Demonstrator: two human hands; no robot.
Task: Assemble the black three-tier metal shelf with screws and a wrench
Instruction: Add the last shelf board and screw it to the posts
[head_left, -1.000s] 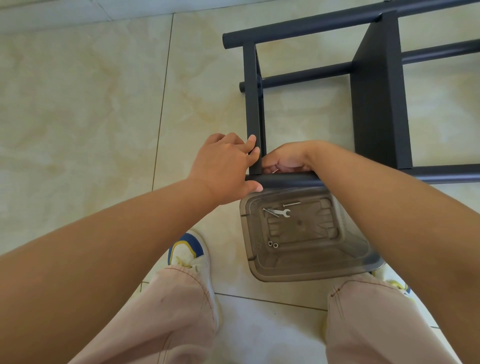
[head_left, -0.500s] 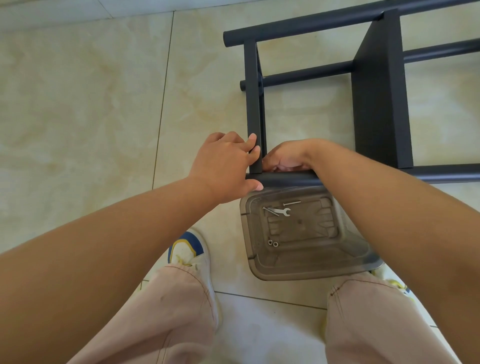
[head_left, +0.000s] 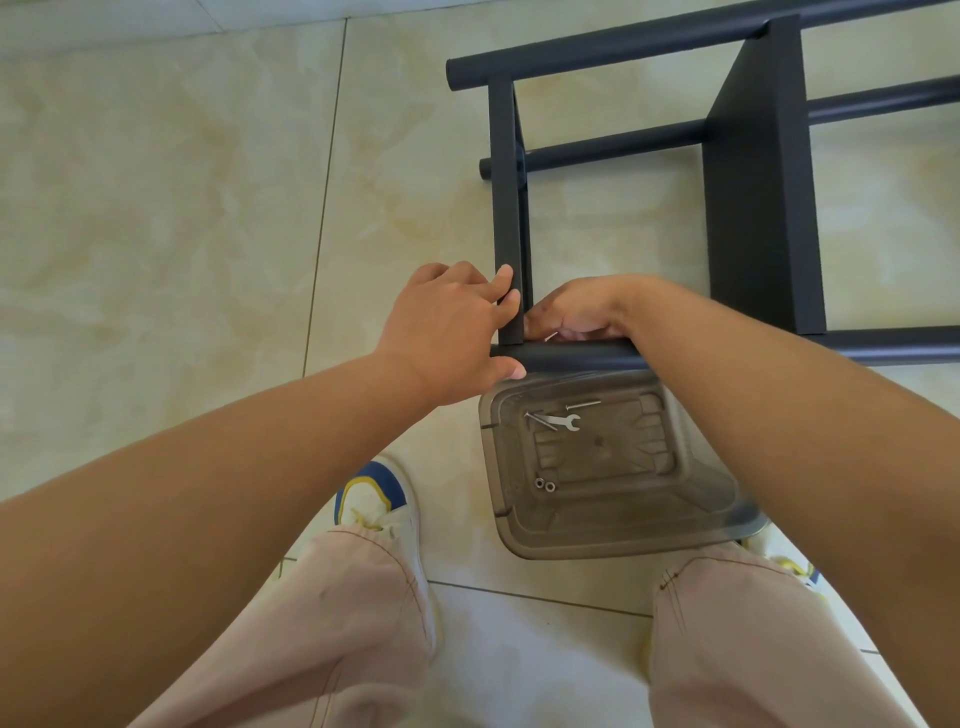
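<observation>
Nothing moved: left hand (head_left: 451, 332) grips shelf (head_left: 510, 208) corner, right hand (head_left: 574, 312) curled.

A glossy beige marble-patterned tile floor (head_left: 171, 208) fills the frame, with pale pink trouser legs (head_left: 332, 639) at the bottom and a white, blue-and-yellow sneaker (head_left: 376, 501) at lower centre.
</observation>
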